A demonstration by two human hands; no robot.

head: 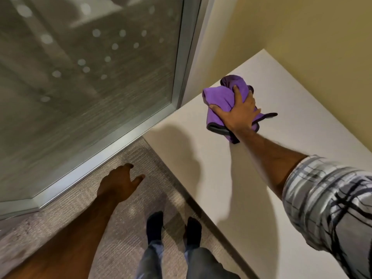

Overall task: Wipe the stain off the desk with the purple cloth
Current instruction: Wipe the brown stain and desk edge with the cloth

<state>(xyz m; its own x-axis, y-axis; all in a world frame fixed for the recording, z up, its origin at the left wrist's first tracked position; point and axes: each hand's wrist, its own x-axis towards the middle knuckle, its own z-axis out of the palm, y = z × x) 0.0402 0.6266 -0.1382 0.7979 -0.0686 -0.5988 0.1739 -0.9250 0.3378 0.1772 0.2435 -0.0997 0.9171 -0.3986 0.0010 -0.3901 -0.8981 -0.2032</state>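
**Right hand pressed on the purple cloth, left hand loose over the carpet**

Nearest to you are your own legs in grey trousers (193,262) and dark socks (154,224), standing on ribbed grey-beige carpet (66,222) with a fine woven grain. Your left hand (118,183) hangs above that carpet, palm down, fingers loosely spread and holding nothing; the forearm below it is bare.

On your other side, a plaid sleeve (330,200) in grey, white and black, rolled up above the forearm, leads out over the desk (201,162), a smooth, matte, off-white slab with a straight dark edge. No stain shows on the bare surface you can see; whatever is under the cloth is hidden.

Your right hand (238,112) lies flat on top of the purple cloth (219,99), fingers (237,92) splayed wide and pressing down into it rather than curled round it. The cloth is soft, plush microfibre with a dark grey hemmed border, bunched into rumpled folds. Most of it bulges out beyond and to the left of your fingertips; a flap trails under your wrist, and a thin dark-edged corner pokes out on the right of your palm.

Farther off, a frosted glass panel (84,73) with pale dots sits in a brushed metal frame (181,77), beside a plain yellow wall (302,37).
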